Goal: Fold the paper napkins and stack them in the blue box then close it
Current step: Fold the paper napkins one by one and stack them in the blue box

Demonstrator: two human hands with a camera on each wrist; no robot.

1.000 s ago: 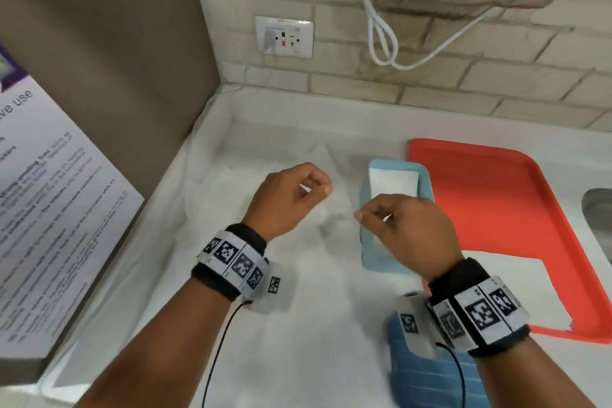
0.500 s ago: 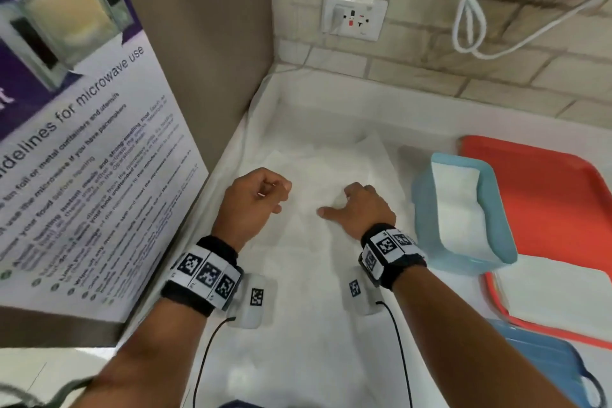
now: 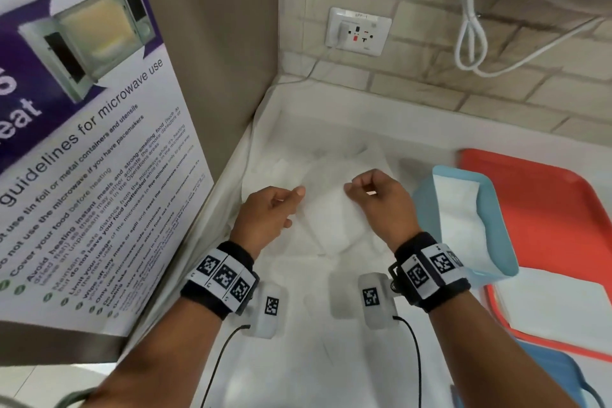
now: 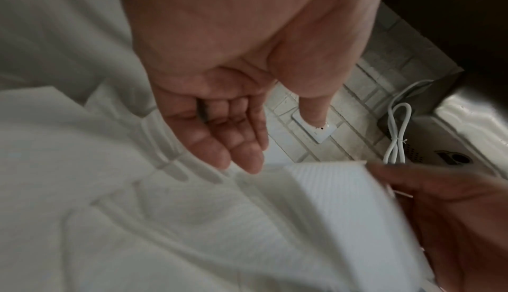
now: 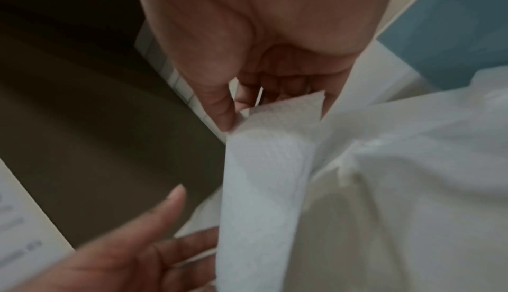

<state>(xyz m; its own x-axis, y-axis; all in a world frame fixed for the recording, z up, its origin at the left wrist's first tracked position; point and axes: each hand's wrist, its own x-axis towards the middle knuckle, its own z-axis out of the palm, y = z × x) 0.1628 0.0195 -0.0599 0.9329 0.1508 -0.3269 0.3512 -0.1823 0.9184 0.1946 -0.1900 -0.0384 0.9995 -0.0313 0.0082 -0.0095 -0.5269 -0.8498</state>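
The paper napkin [image 5: 264,166] at the centre of the right wrist view is thin, matt and finely embossed in a dotted grain. A white cloth [image 3: 298,358], soft and creased, covers the bench. At right in the head view the blue box [image 3: 496,225] looks like smooth matt plastic, and the orange tray [image 3: 546,209] beside it like smooth plastic with a slight sheen. The poster [image 3: 82,142] at left is glossy printed sheet. Upper right, the wall [image 3: 430,83] is rough pale brick; the socket [image 3: 359,31] is shiny white plastic.
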